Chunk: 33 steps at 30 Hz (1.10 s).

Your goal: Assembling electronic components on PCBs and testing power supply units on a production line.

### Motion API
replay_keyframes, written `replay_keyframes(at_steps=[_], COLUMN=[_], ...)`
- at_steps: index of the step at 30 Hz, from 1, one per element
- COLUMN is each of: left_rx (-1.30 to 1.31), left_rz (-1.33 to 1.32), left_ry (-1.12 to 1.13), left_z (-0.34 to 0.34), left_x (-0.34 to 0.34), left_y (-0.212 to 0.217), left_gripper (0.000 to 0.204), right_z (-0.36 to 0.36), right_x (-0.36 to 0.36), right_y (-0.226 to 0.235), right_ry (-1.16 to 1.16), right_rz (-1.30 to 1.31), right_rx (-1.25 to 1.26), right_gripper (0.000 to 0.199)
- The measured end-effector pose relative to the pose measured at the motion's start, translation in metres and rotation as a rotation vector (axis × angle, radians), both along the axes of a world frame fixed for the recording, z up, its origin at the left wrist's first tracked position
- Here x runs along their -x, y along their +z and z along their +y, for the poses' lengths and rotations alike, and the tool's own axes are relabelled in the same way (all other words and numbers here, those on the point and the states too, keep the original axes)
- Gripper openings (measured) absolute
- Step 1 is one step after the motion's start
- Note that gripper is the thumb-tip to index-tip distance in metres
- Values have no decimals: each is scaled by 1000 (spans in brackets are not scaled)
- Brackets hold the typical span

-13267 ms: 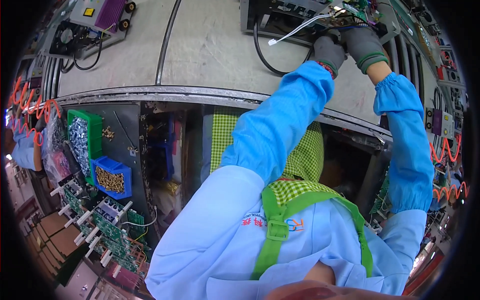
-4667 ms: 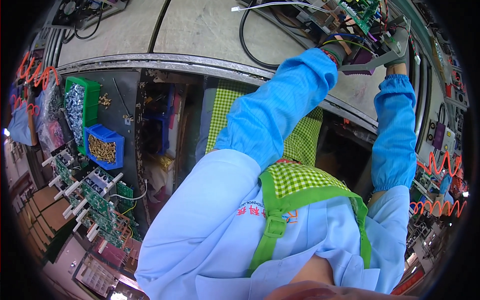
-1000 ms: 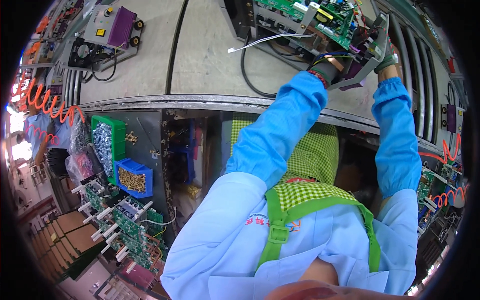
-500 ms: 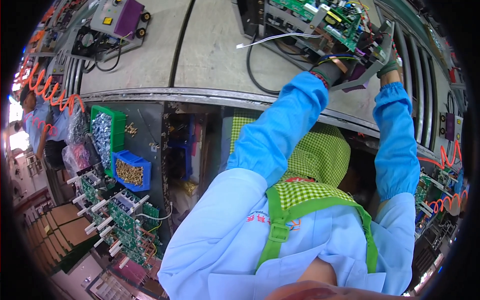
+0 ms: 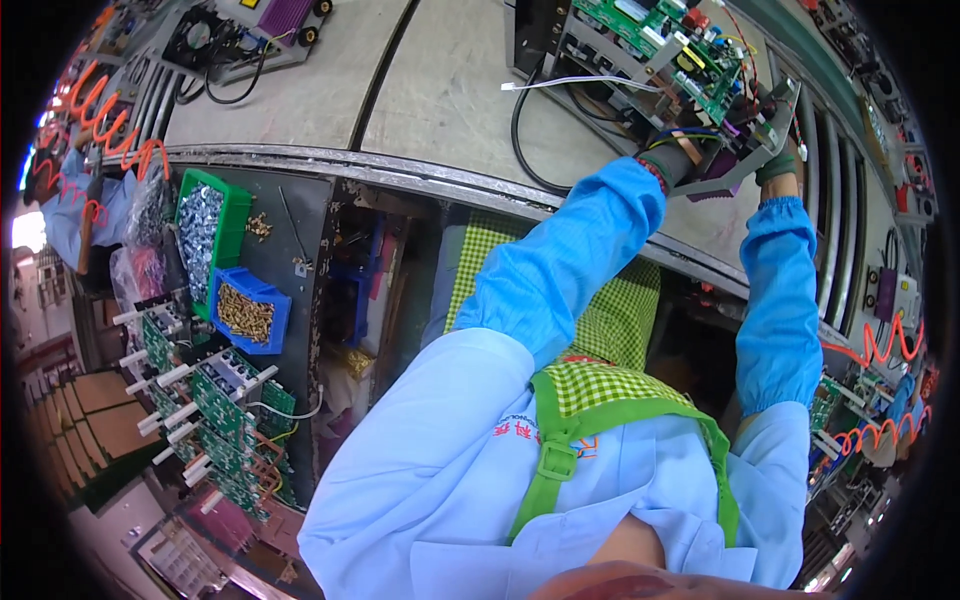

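Note:
At the upper right, an opened machine (image 5: 655, 75) with green circuit boards, copper parts and coloured wires sits on the workbench. My left hand (image 5: 668, 165), in a dark glove, reaches into its near side beside the yellow-green and blue wires; its fingers are hidden. A grey metal end panel (image 5: 745, 165) with a purple part (image 5: 722, 180) stands tilted between my hands. My right hand (image 5: 777, 168), also gloved, is closed around the panel's right side, fingers partly covered by it. A white cable (image 5: 570, 80) with a loose plug hangs off the machine's left side.
Left of me are a green bin (image 5: 232, 225) of silvery fasteners, a blue bin (image 5: 283, 310) of brass-coloured ones, and several circuit boards (image 5: 225, 400) with white posts. Another machine (image 5: 225, 40) stands at upper left. Metal rollers (image 5: 835, 190) lie right; a co-worker (image 5: 85, 205) sits far left.
My view has shifted, so the machine appears slightly lower and further right. Both hands stay at the end panel, with little visible change in their hold.

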<state>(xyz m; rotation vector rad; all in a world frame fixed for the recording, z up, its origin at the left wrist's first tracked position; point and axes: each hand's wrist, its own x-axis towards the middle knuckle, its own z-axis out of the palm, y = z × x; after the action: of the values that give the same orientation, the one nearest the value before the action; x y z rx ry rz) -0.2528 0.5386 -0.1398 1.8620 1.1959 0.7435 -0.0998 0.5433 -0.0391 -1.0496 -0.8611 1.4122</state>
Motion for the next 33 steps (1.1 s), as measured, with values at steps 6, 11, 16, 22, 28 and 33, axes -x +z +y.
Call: replay_keyframes(at_steps=[6,11,16,22,28,33], left_rx=[-9,-6,-119,1,47,680], left_rz=[19,42,146,314,1096,1492], left_ry=[47,55,-97,-654,-17,280], left_z=[1,-7,-71,-153,-217,-298], left_x=[1,9,54,252,505,577], left_y=[-7,-5,39,128,207,179], left_gripper=[38,38,39,37,26,36], right_z=[-28,-107,-120,-15,35,-83], right_x=[30,97,128,15,-49,6], right_y=[20,30,-13,-31,0,28], right_ry=[-279,-324,-639,-517,-138,-41], right_rz=[-123,-386,-688,-1133,-1523,-1791], right_rx=[-59,-600,-408,-672,-139,-239], right_gripper=[41,54,64,46,65,63])
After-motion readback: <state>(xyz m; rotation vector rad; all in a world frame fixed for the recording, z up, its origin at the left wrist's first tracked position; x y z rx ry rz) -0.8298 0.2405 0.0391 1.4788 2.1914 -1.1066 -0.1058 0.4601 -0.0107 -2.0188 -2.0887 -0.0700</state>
